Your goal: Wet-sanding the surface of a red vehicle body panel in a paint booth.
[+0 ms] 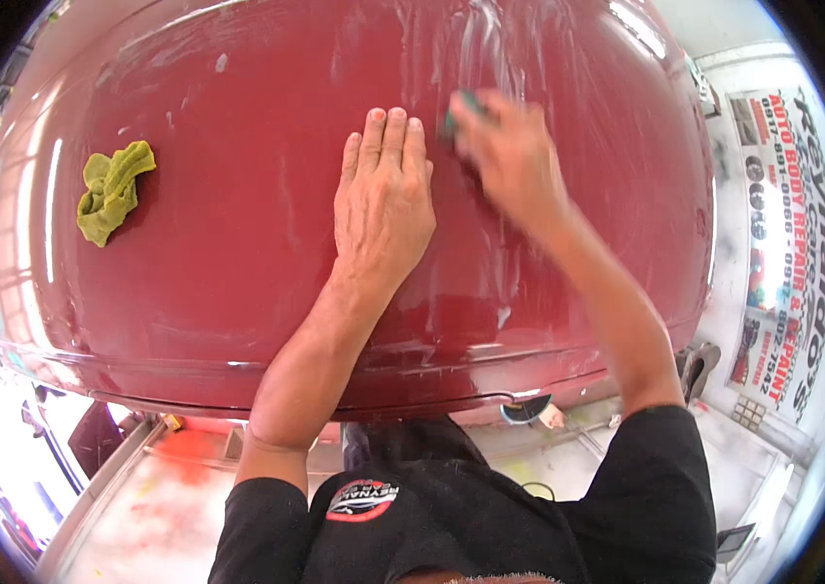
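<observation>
A glossy dark red car body panel (237, 243) fills most of the view in front of me. My left hand (385, 200) lies flat on its middle, fingers stretched out and holding nothing. To the right of it, my right hand (519, 161) is blurred by motion. It grips a small dark green pad (469, 102) against the panel; most of the pad is hidden under the fingers. Whitish wet streaks (478, 44) run over the paint beyond and around my right hand. A crumpled yellow-green cloth (112, 195) rests on the panel at the left.
The panel's near edge (412, 394) curves across just in front of my body. At the right, a printed banner (772, 243) hangs on a pale wall. Below the panel the whitish floor (159, 526) has red and orange paint stains.
</observation>
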A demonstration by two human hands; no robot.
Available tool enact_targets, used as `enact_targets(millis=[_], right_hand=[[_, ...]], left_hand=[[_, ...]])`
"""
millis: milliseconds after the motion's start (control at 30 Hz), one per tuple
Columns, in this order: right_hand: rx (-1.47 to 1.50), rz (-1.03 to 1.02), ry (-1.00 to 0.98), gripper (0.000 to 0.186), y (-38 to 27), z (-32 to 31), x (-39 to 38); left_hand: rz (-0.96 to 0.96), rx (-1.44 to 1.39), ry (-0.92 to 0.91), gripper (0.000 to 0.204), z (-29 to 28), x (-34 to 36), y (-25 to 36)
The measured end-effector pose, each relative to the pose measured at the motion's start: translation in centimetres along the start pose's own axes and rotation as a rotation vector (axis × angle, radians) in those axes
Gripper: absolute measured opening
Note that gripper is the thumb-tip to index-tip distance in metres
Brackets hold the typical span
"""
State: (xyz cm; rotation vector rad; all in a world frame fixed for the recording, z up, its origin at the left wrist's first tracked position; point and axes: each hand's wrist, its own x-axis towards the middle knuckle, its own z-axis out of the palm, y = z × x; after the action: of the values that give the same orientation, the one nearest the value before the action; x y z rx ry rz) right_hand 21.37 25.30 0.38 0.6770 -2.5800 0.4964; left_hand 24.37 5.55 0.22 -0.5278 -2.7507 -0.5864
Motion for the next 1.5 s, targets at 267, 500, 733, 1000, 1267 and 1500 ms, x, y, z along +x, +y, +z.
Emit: enact_targets(millis=[267,500,733,1000,1267,1500], right_hand=[[0.006,0.052,-0.004,0.04,4.0,-0.9,2.2],[-0.08,0.089,0.287,0.031,13.0,3.9,13.3],[0.083,0.153,-0.014,0.041,1.9,-2.7,-2.9],[0.021,0.223,0.098,0.038,15.9,2.5,11.0],[-0.163,0.409,0.03,0.041,23.6,5.2,18.7],[0.027,0.223,0.013,0.038,16.4,1.9,8.9]], left_hand=[[0.01,-0.029,0.006,0.043,-0.2,0.2,1.2],[0.062,-0.102,-0.061,0.052,-0.4,-0.5,1.6],[0.04,-0.076,-0.092,0.056,-0.3,-0.1,0.5],[0.012,-0.123,-0.168,0.062,-1.4,0.1,1.2],[0.016,-0.138,-0.196,0.062,-0.4,0.1,1.4],[-0.014,-0.111,-0.242,0.064,-0.9,0.4,1.3]])
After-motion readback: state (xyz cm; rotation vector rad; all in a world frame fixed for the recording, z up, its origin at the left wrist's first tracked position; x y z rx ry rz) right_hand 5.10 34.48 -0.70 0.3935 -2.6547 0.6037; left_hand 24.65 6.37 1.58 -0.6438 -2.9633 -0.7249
